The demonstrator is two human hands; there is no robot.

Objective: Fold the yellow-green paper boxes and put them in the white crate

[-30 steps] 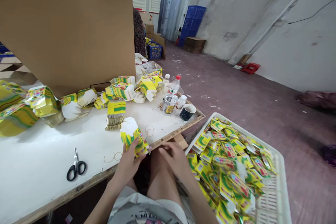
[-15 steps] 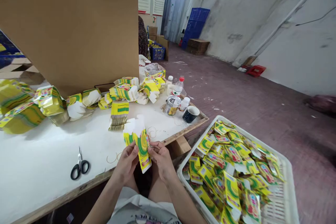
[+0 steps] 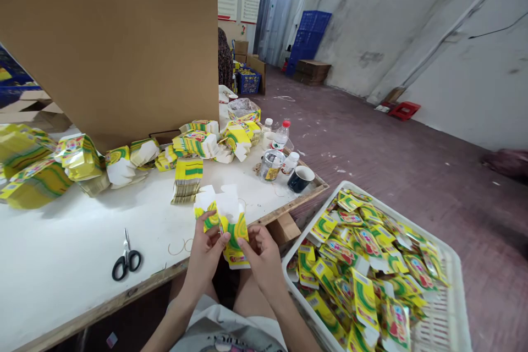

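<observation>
Both hands hold a small yellow-and-green printed carton (image 3: pixel 231 225) with white flaps up, above the near edge of the white table (image 3: pixel 61 264). My left hand (image 3: pixel 205 256) grips its left side, fingers curled on the carton. My right hand (image 3: pixel 264 256) pinches its lower right side. A white crate (image 3: pixel 449 308) at my right knee is full of yellow-green sachets (image 3: pixel 363 269). A stack of flat cartons (image 3: pixel 186 180) stands on the table just beyond my hands.
Black-handled scissors (image 3: pixel 126 259) and rubber bands (image 3: pixel 181 246) lie near the table's front. Piles of folded cartons (image 3: pixel 37 168) line the back under a large cardboard sheet (image 3: pixel 111 49). A dark cup (image 3: pixel 300 179), a jar (image 3: pixel 270 165) and bottles (image 3: pixel 280 135) stand at the right corner.
My right hand came from my lap to the carton. Both hands now hold it, and it has gone from flat to opened out with its white flaps up.
</observation>
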